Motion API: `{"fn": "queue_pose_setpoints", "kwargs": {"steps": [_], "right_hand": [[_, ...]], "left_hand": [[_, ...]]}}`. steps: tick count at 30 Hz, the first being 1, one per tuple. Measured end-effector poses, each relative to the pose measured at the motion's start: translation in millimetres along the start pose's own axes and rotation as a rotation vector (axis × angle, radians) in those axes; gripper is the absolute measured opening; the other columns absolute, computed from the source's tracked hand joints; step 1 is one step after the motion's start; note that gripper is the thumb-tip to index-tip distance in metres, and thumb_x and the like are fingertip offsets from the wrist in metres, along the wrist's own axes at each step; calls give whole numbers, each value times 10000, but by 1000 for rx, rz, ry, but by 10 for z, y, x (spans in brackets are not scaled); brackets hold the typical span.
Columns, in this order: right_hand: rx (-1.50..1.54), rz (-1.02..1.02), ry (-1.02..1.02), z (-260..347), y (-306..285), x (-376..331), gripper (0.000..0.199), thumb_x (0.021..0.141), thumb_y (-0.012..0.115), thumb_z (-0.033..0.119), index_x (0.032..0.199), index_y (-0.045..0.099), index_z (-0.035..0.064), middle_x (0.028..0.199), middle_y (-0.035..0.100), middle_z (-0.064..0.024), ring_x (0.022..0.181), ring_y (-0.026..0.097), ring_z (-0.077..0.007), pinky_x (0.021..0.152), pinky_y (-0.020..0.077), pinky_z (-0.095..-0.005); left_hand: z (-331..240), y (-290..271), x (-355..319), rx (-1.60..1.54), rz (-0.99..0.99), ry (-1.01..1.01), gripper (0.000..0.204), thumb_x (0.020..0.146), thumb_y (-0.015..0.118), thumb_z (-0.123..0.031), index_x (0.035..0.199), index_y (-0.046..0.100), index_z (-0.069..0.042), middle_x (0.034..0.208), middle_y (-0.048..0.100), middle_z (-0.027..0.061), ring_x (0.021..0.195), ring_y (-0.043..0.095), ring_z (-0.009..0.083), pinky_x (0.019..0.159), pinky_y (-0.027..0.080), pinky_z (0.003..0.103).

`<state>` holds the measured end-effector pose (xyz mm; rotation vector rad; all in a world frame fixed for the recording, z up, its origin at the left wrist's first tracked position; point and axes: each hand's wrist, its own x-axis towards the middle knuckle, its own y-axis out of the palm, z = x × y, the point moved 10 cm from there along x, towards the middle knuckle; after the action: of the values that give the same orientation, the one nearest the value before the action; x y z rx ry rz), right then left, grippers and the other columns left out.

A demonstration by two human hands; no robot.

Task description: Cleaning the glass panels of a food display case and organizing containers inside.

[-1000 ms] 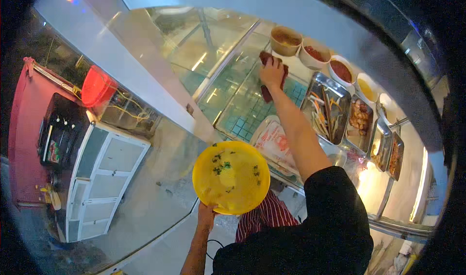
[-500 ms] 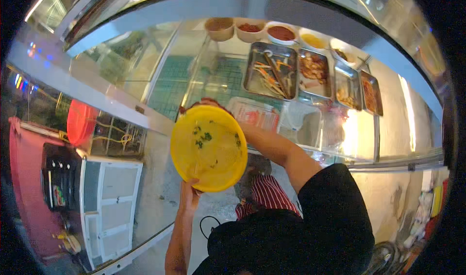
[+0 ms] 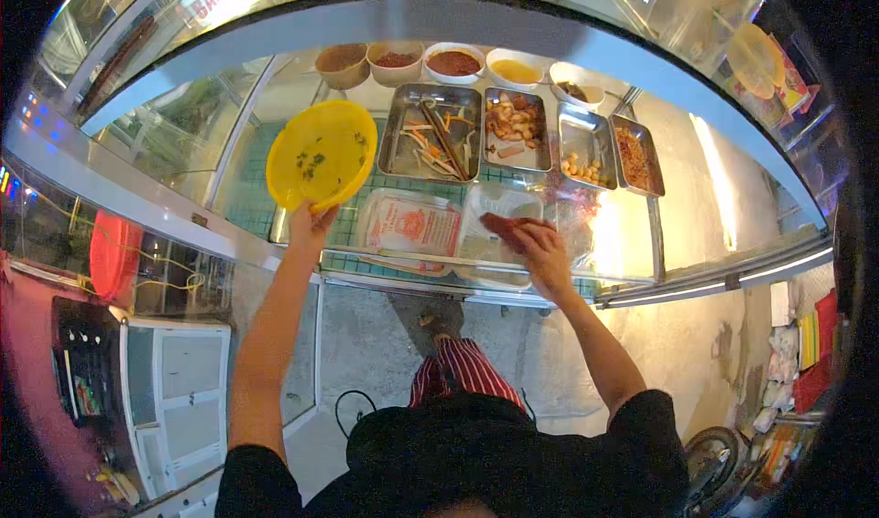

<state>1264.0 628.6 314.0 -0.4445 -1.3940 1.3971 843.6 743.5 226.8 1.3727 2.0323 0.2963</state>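
My left hand [image 3: 309,225] holds a yellow plate [image 3: 320,155] by its near rim, lifted over the left of the green-tiled counter [image 3: 245,198]; green herb bits lie on the plate. My right hand [image 3: 545,254] grips a dark red cloth [image 3: 502,226] and rests it on a clear plastic container [image 3: 499,209] at the counter's front. Beside it, a clear lidded box [image 3: 409,227] with red and white contents sits between my two hands.
Steel trays hold food: sticks [image 3: 430,143], fried pieces [image 3: 515,129], nuts [image 3: 586,147], red shreds [image 3: 634,156]. Bowls of sauce [image 3: 453,62] line the back edge. A glass pane and metal frame [image 3: 137,216] run on the left. White drawers [image 3: 179,399] stand below left.
My left hand carried the yellow plate up and forward over the counter. My right hand drew the cloth back from the far tiles to the front container. The view shifted right.
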Motion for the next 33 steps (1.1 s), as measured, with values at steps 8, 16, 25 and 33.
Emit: {"fn": "queue_pose_setpoints", "kwargs": {"steps": [8, 16, 25, 33], "right_hand": [[-496, -336, 480, -1200, -576, -446, 432, 816, 535, 112, 1247, 509, 119, 1280, 490, -110, 1129, 465, -305, 938, 352, -414], [-220, -222, 243, 365, 356, 271, 456, 795, 506, 112, 1250, 512, 141, 1268, 512, -68, 1204, 432, -248, 1055, 266, -426], [473, 214, -233, 2548, 1833, 858, 365, 702, 544, 49, 1053, 634, 92, 1101, 568, -127, 1034, 507, -329, 919, 402, -402], [695, 140, -4, 1742, 977, 523, 307, 766, 448, 21, 1015, 626, 36, 958, 599, -161, 927, 572, -316, 860, 433, -401]], "left_hand": [[1, 238, 464, -162, 16, 94, 400, 871, 531, -107, 1229, 384, -5, 1139, 512, 157, 979, 570, 289, 781, 555, 370], [114, -193, -574, 162, -29, 151, 402, 861, 539, -75, 1234, 401, -21, 1081, 513, 145, 825, 609, 257, 754, 557, 361], [137, -744, -1576, 341, -135, 182, 356, 874, 514, -70, 1223, 447, -43, 1003, 556, 121, 675, 587, 181, 644, 553, 315], [276, -1402, -2449, 413, -214, 155, 311, 883, 512, -87, 1193, 492, -64, 951, 569, 73, 662, 569, 120, 628, 551, 292]]}}
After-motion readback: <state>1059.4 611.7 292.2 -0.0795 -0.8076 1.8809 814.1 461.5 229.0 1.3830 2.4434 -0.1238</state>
